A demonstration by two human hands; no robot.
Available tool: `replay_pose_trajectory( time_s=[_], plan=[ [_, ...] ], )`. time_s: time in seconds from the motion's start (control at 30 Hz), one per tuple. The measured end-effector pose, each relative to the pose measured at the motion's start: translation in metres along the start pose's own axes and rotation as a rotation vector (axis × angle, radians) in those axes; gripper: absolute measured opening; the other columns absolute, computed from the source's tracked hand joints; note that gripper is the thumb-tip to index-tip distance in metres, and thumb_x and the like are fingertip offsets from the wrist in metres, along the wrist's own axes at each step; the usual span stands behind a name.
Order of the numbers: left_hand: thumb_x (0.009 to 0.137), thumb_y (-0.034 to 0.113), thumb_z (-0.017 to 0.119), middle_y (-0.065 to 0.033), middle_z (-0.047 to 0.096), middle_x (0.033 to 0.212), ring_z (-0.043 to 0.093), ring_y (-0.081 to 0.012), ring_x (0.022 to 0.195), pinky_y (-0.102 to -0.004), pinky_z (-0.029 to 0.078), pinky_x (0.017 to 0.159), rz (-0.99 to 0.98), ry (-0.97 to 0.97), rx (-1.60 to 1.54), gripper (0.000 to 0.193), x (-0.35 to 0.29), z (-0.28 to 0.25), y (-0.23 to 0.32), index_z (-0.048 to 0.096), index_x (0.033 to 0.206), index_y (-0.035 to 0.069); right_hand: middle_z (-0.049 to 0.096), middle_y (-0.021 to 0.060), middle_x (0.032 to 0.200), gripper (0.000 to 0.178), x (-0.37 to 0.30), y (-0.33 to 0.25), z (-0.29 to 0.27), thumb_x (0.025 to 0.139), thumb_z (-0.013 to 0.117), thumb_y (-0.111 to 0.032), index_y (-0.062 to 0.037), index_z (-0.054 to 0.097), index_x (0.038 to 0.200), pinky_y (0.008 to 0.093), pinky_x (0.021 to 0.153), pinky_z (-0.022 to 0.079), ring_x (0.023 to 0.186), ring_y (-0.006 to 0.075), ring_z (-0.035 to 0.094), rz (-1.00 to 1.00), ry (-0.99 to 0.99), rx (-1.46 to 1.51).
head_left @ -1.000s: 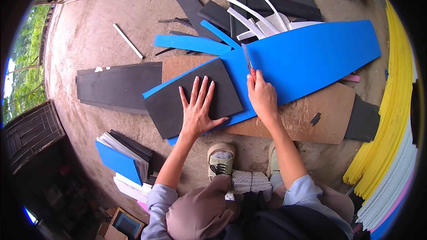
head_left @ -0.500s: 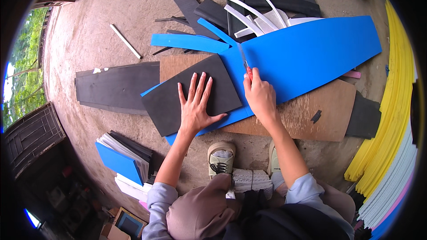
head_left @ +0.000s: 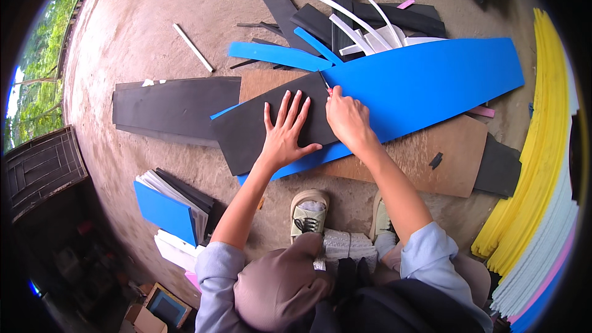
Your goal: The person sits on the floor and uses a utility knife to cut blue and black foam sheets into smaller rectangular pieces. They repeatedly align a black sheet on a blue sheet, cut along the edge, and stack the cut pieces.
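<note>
R grip (head_left: 348, 118) clenched round cutter (head_left: 330, 91), blade just beyond it at far corner of blk sheet (head_left: 246, 135). L grip (head_left: 283, 140) splayed flat on blk sheet, left of R grip; blue sheet (head_left: 425, 80) underneath, running out right. Prob. best: press firmly, hug edge, pull steadily — L thumb clear.

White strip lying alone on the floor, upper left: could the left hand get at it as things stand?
Probably not without lifting away first: the left hand is spread flat on the black sheet under it, well short of the white strip, though nothing lies over the strip.
</note>
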State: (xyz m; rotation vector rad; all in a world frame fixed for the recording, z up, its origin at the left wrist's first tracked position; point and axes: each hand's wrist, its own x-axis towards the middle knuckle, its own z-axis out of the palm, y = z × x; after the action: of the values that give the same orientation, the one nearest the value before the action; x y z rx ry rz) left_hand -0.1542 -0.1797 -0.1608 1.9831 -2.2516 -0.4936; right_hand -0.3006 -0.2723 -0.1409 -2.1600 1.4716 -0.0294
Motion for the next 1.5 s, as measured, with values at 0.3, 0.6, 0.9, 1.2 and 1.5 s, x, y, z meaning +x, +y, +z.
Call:
replay_pose_trajectory(
  time_s=[0.3,0.6,0.9,1.2,1.5],
  plan=[
    [0.065,0.068,0.058,-0.0062,0.013,0.149,0.006,-0.0251,0.138,-0.0609,-0.002,0.104,0.006,0.068,0.019,0.100,-0.001,0.004,0.001,0.018,0.143,0.018,0.064,0.0215,0.096,0.030,-0.009,-0.014,-0.028,0.092,0.035,-0.019,0.0017,0.053,0.103,0.0441,0.080,0.048,0.095,0.0356,0.061,0.214,-0.290,-0.030],
    [0.063,0.068,0.059,-0.0014,0.011,0.150,0.004,-0.0226,0.139,-0.0645,-0.001,0.102,-0.013,0.106,0.025,0.102,-0.005,0.017,-0.005,0.016,0.144,0.023,0.062,0.0257,0.092,0.026,-0.108,0.007,-0.004,0.092,0.035,-0.017,0.0034,0.049,0.100,0.0465,0.078,0.049,0.091,0.0380,0.061,0.217,-0.281,-0.060],
    [0.063,0.065,0.062,-0.0007,0.008,0.151,0.002,-0.0222,0.139,-0.0655,-0.001,0.101,-0.040,0.044,0.023,0.103,-0.005,0.015,-0.004,0.014,0.144,0.023,0.061,0.0286,0.088,0.029,-0.179,0.033,0.017,0.091,0.038,-0.023,0.0031,0.047,0.100,0.0518,0.078,0.046,0.089,0.0435,0.059,0.246,-0.252,-0.001],
    [0.066,0.057,0.066,-0.0128,0.013,0.148,0.008,-0.0386,0.136,-0.0784,0.013,0.087,-0.255,0.070,0.027,0.099,-0.001,0.007,0.029,0.019,0.142,0.015,0.053,0.0072,0.056,0.025,-0.143,0.047,-0.061,0.092,0.041,-0.025,-0.0003,0.045,0.089,0.0327,0.043,0.046,0.041,0.0165,0.052,0.380,-0.442,0.441],
    [0.079,0.036,0.061,-0.0148,0.018,0.146,0.009,-0.0399,0.135,-0.0737,0.013,0.093,-0.254,0.257,0.086,0.060,0.002,0.013,0.041,0.038,0.134,0.027,0.061,0.0247,0.069,0.032,-0.031,0.049,-0.010,0.093,0.038,-0.033,-0.0040,0.044,0.104,0.0517,0.063,0.048,0.072,0.0433,0.060,0.279,0.053,0.154]
  ],
)
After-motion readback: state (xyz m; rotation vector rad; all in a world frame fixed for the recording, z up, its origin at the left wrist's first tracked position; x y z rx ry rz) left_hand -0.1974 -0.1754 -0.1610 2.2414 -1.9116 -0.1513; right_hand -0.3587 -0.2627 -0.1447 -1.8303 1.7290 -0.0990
